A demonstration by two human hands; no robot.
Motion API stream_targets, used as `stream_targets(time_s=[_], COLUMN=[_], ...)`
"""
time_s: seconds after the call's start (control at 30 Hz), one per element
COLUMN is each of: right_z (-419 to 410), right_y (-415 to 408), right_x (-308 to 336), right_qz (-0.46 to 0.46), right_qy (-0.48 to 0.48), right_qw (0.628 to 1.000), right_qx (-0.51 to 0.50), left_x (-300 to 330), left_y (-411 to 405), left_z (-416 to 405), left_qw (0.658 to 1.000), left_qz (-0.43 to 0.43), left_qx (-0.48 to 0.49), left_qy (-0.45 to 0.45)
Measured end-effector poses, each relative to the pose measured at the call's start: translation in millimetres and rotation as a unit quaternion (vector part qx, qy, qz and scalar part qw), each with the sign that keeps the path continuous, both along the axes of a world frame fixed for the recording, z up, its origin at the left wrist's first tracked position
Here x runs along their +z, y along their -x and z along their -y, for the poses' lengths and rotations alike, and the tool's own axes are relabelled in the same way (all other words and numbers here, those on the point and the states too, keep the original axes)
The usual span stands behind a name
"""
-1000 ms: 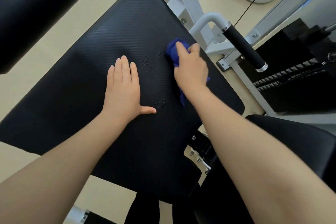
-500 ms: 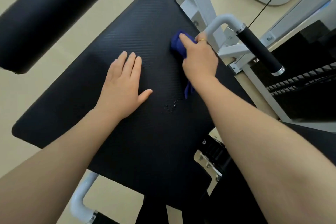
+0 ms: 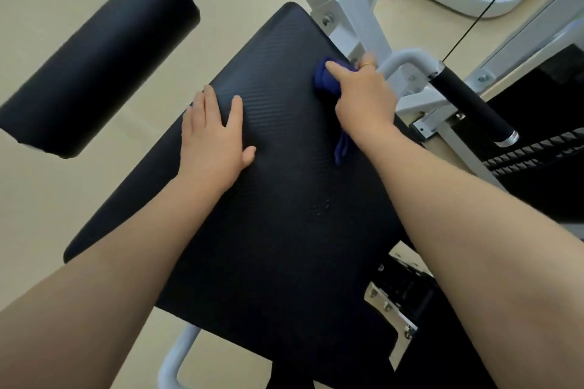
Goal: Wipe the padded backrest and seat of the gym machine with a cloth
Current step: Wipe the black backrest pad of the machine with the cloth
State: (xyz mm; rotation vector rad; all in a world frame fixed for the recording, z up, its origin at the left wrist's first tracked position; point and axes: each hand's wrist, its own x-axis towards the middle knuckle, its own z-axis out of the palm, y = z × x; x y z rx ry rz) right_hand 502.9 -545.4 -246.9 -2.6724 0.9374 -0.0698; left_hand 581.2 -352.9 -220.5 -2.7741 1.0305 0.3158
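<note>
A large black padded seat [image 3: 271, 249] with a woven texture fills the middle of the view. My right hand [image 3: 363, 101] is shut on a bunched dark blue cloth [image 3: 325, 80] and presses it on the pad near its far right edge. A tail of the cloth hangs out below my wrist. My left hand [image 3: 211, 139] lies flat and open on the pad's left side, fingers spread. A few small water droplets [image 3: 322, 207] sit on the pad between my forearms.
A black roller pad [image 3: 98, 63] juts out at upper left. A white frame [image 3: 347, 0] and a white handle with black grip [image 3: 464, 101] stand just right of the cloth. A weight stack [image 3: 534, 155] is at right, with beige floor [image 3: 63, 205] around.
My right hand has pushed the cloth further up the pad toward its far right edge. The droplets near my left hand are gone. My left hand has slid up the pad, and the view has shifted.
</note>
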Motion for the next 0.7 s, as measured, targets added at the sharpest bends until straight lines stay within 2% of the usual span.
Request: stream_targets(time_s=[0.03, 0.1, 0.17, 0.23, 0.3, 0.37, 0.43, 0.57, 0.6, 0.7], right_z=[-0.5, -17.0, -48.1, -74.7, -70.9, -48.9, -26.7, -20.9, -29.7, -55.4], right_y=[-1.3, -1.0, 2.7, 9.7, 10.8, 2.3, -11.0, -36.2, -38.5, -34.4], right_x=[-0.3, 3.0, 4.7, 2.4, 3.9, 5.6, 2.9, 4.4, 4.7, 0.6], right_qz=[-0.011, -0.013, 0.002, -0.012, -0.010, 0.015, 0.009, 0.025, 0.028, 0.028], right_qy=[-0.011, -0.014, -0.002, 0.011, 0.031, 0.063, 0.075, 0.032, 0.032, 0.053], right_qw=[1.000, 1.000, 0.992, 0.967, 0.949, 0.958, 0.977, 0.998, 0.998, 0.985], right_qx=[-0.017, 0.018, 0.125, 0.256, 0.314, 0.281, 0.200, 0.043, 0.052, 0.165], left_x=[0.5, 3.3, 6.5, 7.1, 6.1, 5.6, 7.3, 10.4, 9.2, 6.9], left_y=[-2.9, -7.7, -9.7, -9.4, -9.2, -10.1, -10.7, -15.6, -16.4, -14.9], left_z=[0.8, 3.1, 5.0, 4.5, 2.4, 2.1, 5.0, 9.6, 9.0, 5.6], left_qw=[1.000, 1.000, 0.999, 0.999, 1.000, 0.999, 0.999, 0.998, 0.998, 0.997], left_qz=[0.007, 0.010, 0.001, -0.009, -0.008, -0.001, -0.003, -0.005, -0.006, -0.012], left_qx=[0.000, -0.002, 0.003, 0.004, 0.002, 0.005, 0.015, 0.038, 0.038, 0.045], left_qy=[-0.001, 0.019, 0.038, 0.036, 0.030, 0.035, 0.043, 0.055, 0.056, 0.067])
